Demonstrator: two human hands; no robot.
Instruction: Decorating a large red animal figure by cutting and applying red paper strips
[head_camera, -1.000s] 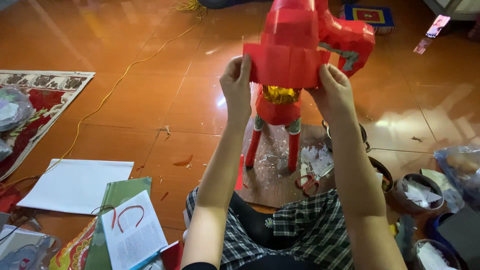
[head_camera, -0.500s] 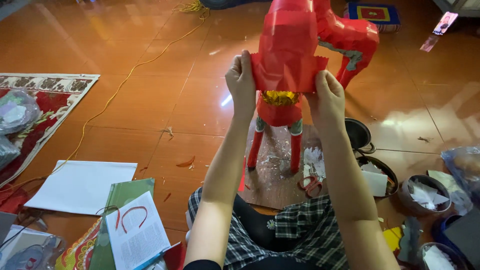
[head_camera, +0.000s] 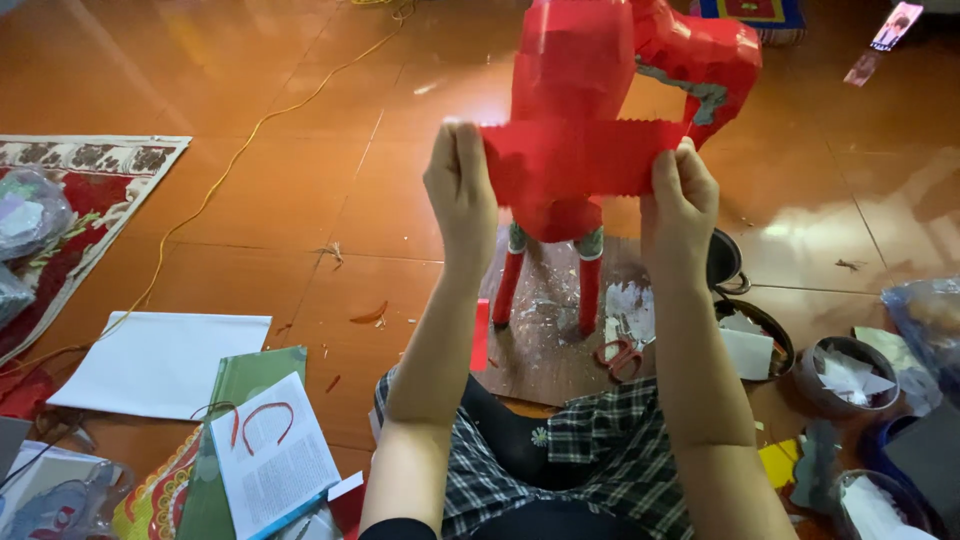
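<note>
A tall red paper-covered animal figure (head_camera: 580, 70) stands on a brown board (head_camera: 545, 340) on the orange tiled floor. I hold a strip of red paper with a zigzag edge (head_camera: 580, 160) stretched across its body. My left hand (head_camera: 462, 195) pinches the strip's left end. My right hand (head_camera: 682, 195) pinches the right end. The figure's two front legs (head_camera: 548, 285) show below the strip.
Red-handled scissors (head_camera: 620, 355) lie on the board. Bowls with white paper scraps (head_camera: 845, 375) and a dark pot (head_camera: 725, 262) sit at the right. A white sheet (head_camera: 165, 362), a green book and a printed page (head_camera: 270, 455) lie at the left, beside a patterned rug (head_camera: 90, 170).
Both hands have spread apart and the red strip is now pulled flat and wide across the figure's body, where before it was wrapped closer round the front.
</note>
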